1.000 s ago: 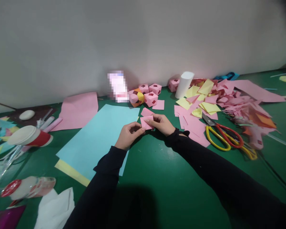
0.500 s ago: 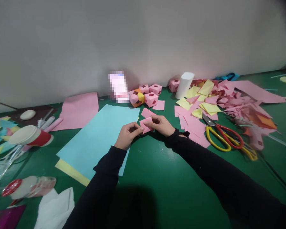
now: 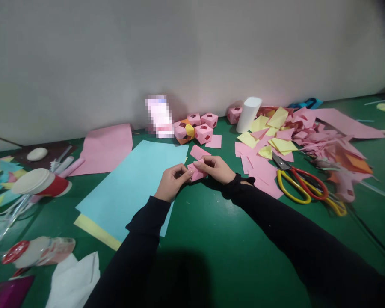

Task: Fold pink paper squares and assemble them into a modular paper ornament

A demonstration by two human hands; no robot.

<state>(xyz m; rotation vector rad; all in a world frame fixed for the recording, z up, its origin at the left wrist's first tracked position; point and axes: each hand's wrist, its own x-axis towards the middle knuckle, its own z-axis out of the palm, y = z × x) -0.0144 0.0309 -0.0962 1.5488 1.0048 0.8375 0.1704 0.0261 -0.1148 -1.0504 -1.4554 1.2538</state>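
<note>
A small folded piece of pink paper (image 3: 197, 172) is pinched between my two hands, just above the green table. My left hand (image 3: 173, 182) grips its left edge with thumb and forefinger. On the opposite side my right hand (image 3: 218, 168) holds the upper right part, thumb on top. Right behind the hands lies another small pink paper piece (image 3: 199, 152). Farther back is a pink paper square (image 3: 215, 141), beside several folded pink paper shapes with holes (image 3: 203, 133); one shape with orange and yellow parts (image 3: 184, 131) stands among them.
Blue paper sheets (image 3: 131, 184) lie left of my hands. To the right are scissors (image 3: 295, 182), a pink glue gun (image 3: 343, 184) and heaps of pink and yellow scraps (image 3: 324, 137). A white cylinder (image 3: 249, 114) stands near the wall. Far left lie a paper cup (image 3: 43, 182) and a bottle (image 3: 40, 251).
The pink paper has shifted slightly between my fingers, and my right thumb has moved a little up and left on it. Everything else stays where it was.
</note>
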